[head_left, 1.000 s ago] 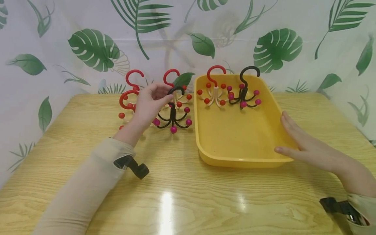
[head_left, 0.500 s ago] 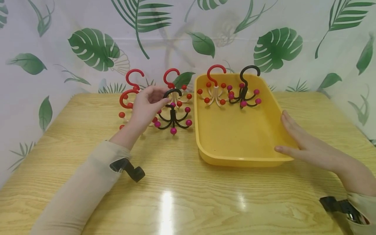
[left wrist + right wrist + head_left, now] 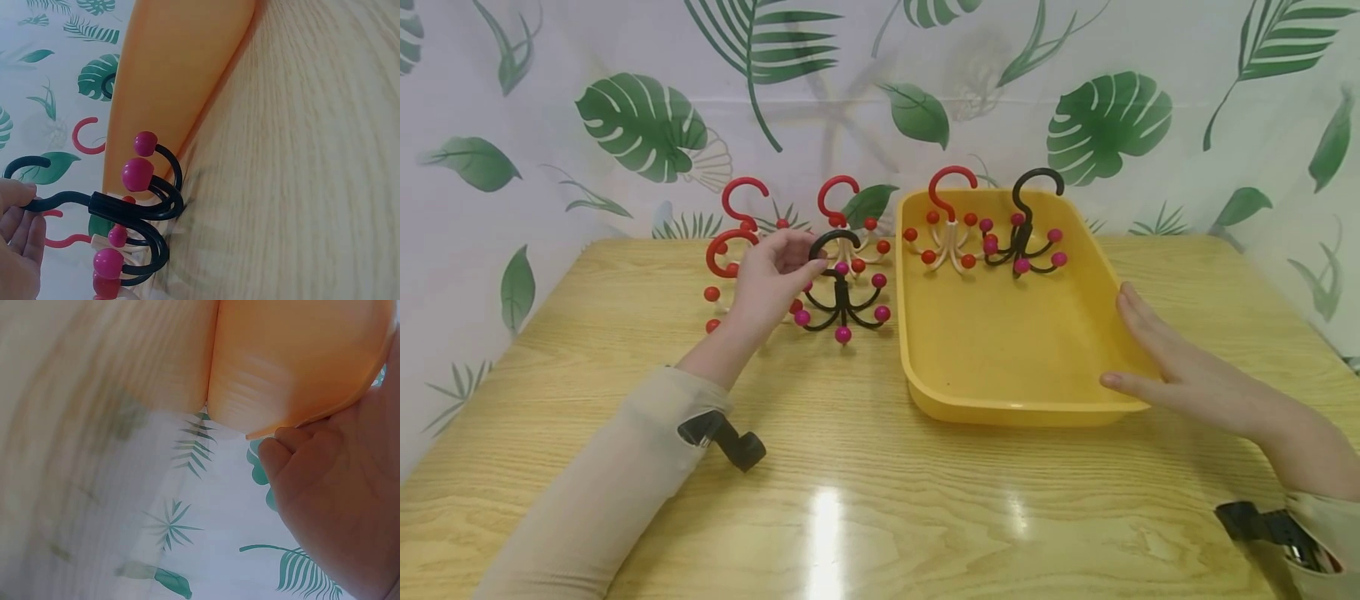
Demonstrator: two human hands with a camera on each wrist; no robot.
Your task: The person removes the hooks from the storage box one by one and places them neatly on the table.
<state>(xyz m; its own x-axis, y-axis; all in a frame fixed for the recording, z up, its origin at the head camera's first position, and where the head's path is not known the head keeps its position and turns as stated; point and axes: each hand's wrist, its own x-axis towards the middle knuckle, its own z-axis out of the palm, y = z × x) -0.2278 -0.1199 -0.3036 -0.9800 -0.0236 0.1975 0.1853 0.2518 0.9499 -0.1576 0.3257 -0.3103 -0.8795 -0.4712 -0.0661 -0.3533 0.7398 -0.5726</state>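
Thumb and fingers of my left hand pinch the lower hook of a black multi-arm hanger with magenta ball tips. It stands upright on the table, left of the yellow tub. The left wrist view shows the same black hanger with the thumb against its stem. My right hand rests on the tub's right rim, thumb apart and fingers extended. Inside the yellow tub, at the back, stand a red-hooked cream hanger and another black hanger with magenta balls.
Behind the held hanger stands a red-hooked hanger with red balls. Two more red-hooked ones, a back hanger and a front hanger, stand at the left, partly hidden by my left hand. A leaf-patterned backdrop borders the table.
My left hand has shifted slightly left and down, and the black hanger's hook has turned with it. Its ball-tipped arms have barely moved. The right hand and the tub stay where they were.
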